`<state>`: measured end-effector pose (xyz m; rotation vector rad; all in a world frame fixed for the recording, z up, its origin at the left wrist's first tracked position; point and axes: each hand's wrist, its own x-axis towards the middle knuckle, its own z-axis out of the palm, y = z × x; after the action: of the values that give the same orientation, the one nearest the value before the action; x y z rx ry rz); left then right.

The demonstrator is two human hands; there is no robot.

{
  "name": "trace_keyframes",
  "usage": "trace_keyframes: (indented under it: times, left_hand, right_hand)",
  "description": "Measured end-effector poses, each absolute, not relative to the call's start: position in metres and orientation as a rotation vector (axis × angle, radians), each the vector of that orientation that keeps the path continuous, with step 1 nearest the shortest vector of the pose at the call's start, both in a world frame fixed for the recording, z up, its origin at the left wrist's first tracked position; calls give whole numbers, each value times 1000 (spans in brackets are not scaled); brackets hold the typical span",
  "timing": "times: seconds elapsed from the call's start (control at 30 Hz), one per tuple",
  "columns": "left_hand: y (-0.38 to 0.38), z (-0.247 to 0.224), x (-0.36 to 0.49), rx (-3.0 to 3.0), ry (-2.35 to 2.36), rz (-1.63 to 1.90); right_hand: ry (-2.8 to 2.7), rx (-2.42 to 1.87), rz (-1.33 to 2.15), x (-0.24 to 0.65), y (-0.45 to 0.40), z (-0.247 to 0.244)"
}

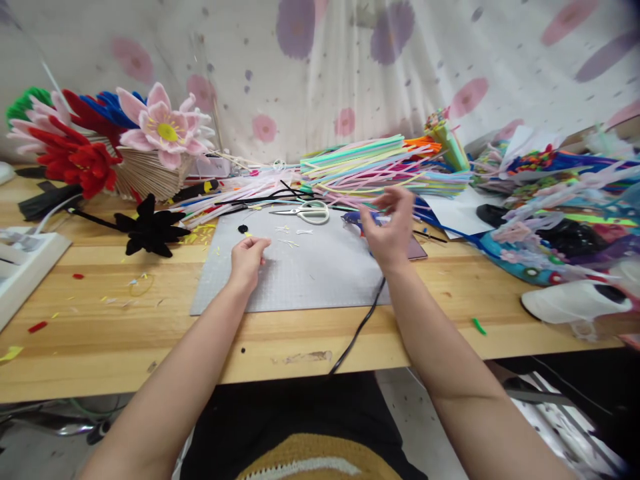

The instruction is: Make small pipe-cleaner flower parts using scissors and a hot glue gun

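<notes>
Head view: left hand [247,261] is narrow, thumb and forefinger together, over the left part of the grey mat [320,283]. Black disc [243,229] shows just beyond it; its yellow stub runs in behind the fingers, so I read it as held, though the grip itself is hidden. Risk there: squeeze a thin stub too hard and the disc tilts or slips out.

Right hand [391,230] is wide, thumb off the fingers, nothing in it that I can make out. It's right by the blue glue gun [353,219]; contact, can't tell. If the gun is hot (can't confirm), a careless reach means a burn. Black cord [361,328] runs to the front table edge near the right forearm [450,360]: snag it and the gun could drag. Scissors [301,212] lie beyond the hands, blades pointing left: nick risk. White snippets [304,232] are loose; a brushing hand scatters them.
</notes>
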<state>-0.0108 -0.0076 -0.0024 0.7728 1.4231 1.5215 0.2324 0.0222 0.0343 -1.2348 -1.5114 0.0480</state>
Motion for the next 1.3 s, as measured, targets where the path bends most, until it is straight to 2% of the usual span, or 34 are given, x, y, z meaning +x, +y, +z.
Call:
trace_keyframes:
  times: [0.17,0.23,0.57,0.87,1.07,1.3]
  left_hand:
    - [-10,0,-11,784,1359,1485]
    - [-10,0,-11,802,1355,1474]
    - [-11,-2,-10,849,1411,1406]
    - [-5,-12,-13,835,1440,1583]
    - [-6,-12,-13,969,1495,1583]
    - [-6,-8,-14,946,1500,1650]
  right_hand:
    - [-1885,-1120,800,168,21,14]
    - [-1970,-1077,951,145,21,5]
    - [-2051,-1198,720,115,17,11]
    - [-1861,-1222,996,134,29,-5]
    - [-1822,-1153,1138,132,26,-7]
    - [-1630,-1195,1092,161,43,5]
